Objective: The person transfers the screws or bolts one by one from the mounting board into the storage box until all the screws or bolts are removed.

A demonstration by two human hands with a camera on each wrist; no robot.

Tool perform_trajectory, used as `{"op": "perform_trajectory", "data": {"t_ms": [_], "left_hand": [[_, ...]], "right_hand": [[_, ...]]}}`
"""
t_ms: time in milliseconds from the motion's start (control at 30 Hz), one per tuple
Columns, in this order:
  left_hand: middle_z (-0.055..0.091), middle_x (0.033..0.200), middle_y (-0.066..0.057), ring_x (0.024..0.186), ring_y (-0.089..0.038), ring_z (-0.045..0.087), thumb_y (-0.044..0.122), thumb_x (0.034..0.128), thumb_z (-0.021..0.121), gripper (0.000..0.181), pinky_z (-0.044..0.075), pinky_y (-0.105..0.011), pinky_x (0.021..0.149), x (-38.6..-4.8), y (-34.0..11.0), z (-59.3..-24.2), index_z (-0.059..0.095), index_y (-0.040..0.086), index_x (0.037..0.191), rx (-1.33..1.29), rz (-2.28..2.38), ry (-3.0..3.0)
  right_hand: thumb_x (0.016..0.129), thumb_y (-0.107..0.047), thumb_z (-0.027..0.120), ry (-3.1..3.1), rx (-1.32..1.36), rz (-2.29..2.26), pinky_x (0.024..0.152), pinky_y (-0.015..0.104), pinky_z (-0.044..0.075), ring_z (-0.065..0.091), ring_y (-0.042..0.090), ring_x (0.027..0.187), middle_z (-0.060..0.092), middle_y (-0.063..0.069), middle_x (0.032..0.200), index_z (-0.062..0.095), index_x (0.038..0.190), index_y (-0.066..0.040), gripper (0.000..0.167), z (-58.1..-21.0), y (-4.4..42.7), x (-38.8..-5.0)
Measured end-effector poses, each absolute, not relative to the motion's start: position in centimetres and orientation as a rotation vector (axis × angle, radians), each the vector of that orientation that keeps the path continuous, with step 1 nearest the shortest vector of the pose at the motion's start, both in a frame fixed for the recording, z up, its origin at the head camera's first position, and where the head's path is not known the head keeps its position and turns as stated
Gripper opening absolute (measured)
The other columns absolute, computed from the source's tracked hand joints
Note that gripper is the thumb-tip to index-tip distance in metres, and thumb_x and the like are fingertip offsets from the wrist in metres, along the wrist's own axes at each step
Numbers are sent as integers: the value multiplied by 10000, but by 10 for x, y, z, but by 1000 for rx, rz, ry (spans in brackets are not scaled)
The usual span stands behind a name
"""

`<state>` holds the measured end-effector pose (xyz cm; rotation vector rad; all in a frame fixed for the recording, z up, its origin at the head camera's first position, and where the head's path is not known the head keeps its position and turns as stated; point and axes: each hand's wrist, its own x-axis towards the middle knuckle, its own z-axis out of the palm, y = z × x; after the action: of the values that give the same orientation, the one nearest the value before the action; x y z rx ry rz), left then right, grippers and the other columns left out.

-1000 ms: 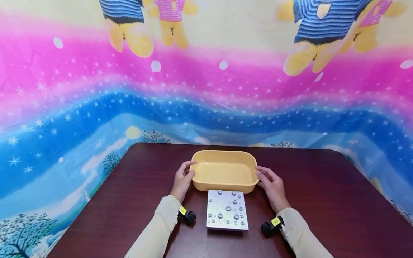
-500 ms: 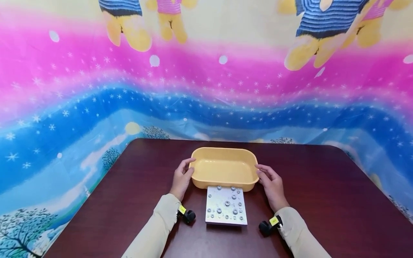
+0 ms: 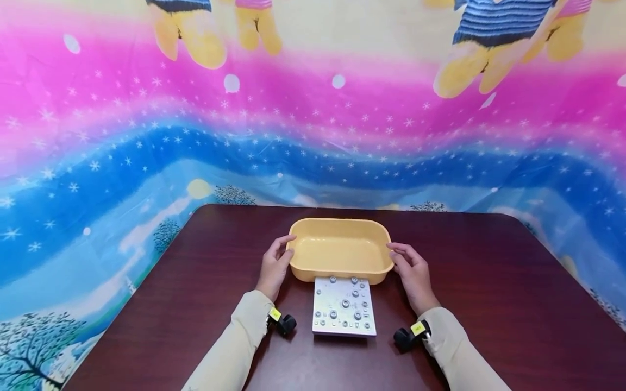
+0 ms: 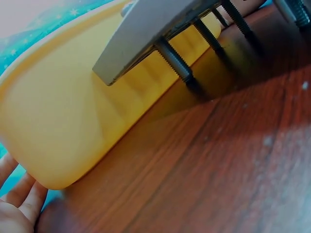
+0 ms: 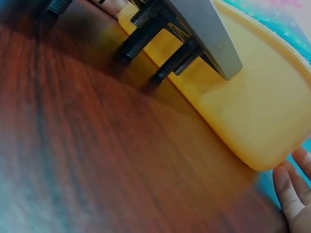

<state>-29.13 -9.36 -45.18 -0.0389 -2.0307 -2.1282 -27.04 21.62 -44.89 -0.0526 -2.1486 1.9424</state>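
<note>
Yellow tray (image 3: 340, 255) stays put, left hand (image 3: 271, 270) and right hand (image 3: 413, 274) touching it, fingers (image 4: 22, 189) half-spread.

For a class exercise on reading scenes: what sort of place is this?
Probably an indoor tabletop recording set-up: a printed cloth backdrop hangs behind a dark table, and small black cameras sit at the person's wrists.

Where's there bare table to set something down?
Free: the dark-red wooden tabletop left of the left grip and right of the right grip, plus inside the rounded yellow tub. Crowded: between the grips, where the square silver bolt-studded metal plate stands before the tub.
</note>
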Motion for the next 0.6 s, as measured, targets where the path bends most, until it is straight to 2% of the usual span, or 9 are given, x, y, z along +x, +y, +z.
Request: {"op": "perform_trajectory", "data": {"t_ms": [133,267,467,600], "left_hand": [[563,1303,-55,1127,-225,543,75,926,552,313,491,-274,885,-294,-95,-452,635,127,1223,-42,-2135,-2029],[588,1269,-44,1114,-234,546,80,912,564,296,495,-253,863,-297,-94,-453,655,124,1190,-52,-2107,-2014],[597,1245,-29,1113,-251,548,87,900,576,282,499,-255,845,-298,-96,-453,669,133,1162,-67,-2096,-2006],[591,1255,-45,1112,-283,547,79,902,571,288,506,-262,830,-296,-96,-453,663,120,1171,-81,-2115,-1996]], "right_hand": [[969,-320,566,-2219,-17,1955,821,211,517,579,121,1048,563,104,1265,593,1277,-96,382,-445,221,-273],[966,-320,575,-2420,115,1918,839,317,541,603,176,1057,538,160,1290,563,1295,-64,416,-428,235,-274],[929,-250,633,-2817,346,1208,869,478,515,597,352,1084,597,189,1225,584,1255,-49,386,-379,235,-264],[877,-221,687,-2960,436,915,801,432,526,635,278,930,659,130,1035,615,1162,-42,344,-343,217,-247]]}}
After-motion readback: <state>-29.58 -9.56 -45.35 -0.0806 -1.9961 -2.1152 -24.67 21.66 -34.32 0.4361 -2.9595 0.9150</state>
